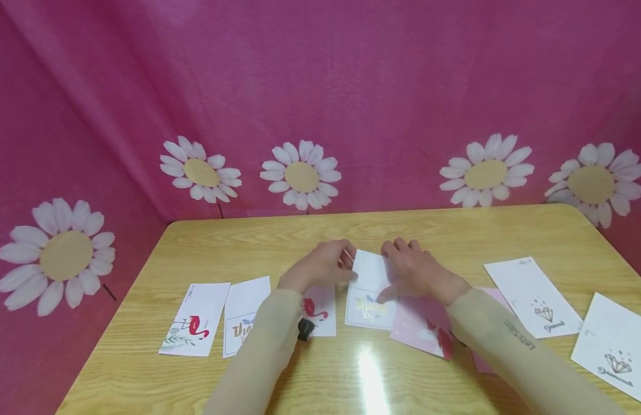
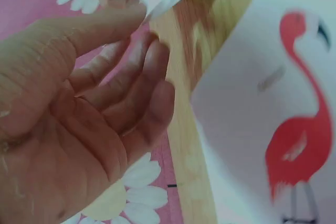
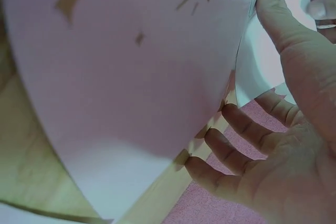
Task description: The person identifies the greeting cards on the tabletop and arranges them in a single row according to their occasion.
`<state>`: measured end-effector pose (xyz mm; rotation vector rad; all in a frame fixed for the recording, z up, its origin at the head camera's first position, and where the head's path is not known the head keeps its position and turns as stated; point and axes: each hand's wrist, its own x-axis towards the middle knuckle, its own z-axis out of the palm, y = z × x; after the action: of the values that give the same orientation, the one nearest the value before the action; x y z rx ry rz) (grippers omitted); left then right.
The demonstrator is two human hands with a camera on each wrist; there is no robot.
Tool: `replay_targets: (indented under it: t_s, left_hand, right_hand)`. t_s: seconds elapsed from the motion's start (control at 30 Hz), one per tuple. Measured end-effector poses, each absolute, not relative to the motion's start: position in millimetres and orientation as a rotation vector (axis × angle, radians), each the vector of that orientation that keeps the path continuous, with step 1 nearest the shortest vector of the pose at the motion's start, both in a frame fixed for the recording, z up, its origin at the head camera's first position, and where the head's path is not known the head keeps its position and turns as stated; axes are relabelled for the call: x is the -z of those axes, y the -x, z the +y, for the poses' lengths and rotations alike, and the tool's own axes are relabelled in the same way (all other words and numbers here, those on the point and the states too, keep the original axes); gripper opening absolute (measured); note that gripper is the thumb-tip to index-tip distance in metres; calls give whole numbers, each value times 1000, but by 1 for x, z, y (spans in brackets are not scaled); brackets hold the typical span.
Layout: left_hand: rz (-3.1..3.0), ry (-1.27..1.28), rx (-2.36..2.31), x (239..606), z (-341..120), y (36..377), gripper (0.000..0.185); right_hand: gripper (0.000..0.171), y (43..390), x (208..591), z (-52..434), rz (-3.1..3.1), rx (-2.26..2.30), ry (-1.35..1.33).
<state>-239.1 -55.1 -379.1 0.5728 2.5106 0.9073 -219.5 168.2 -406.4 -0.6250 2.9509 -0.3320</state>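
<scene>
We're pinching the white rectangular paper card with gold lettering [image 1: 369,291] at both side edges, left hand [image 1: 323,266] and right hand [image 1: 416,272], just right of the white paper card with a red flamingo [image 1: 323,314] on the wood-grain table [image 1: 279,236]. Judging it as the positioning step; next move calls for level grips, no creasing.

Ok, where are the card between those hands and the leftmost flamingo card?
Middle card [image 1: 369,279]: head view, on its blank upper part.
Leftmost flamingo card [image 1: 195,324]: head view, on the printed flamingo's red body.
</scene>
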Motion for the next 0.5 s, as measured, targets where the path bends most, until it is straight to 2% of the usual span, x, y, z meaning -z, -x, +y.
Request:
replay_targets:
  t_s: [0.33, 0.5]
  left_hand:
    - [2475, -472, -1185, 387, -49, 220, 38]
    - [2469, -401, -1312, 393, -52, 216, 39]
  right_hand:
    - [87, 218, 409, 174, 2978, 407, 723]
    - [77, 213, 411, 177, 2955, 573, 720]
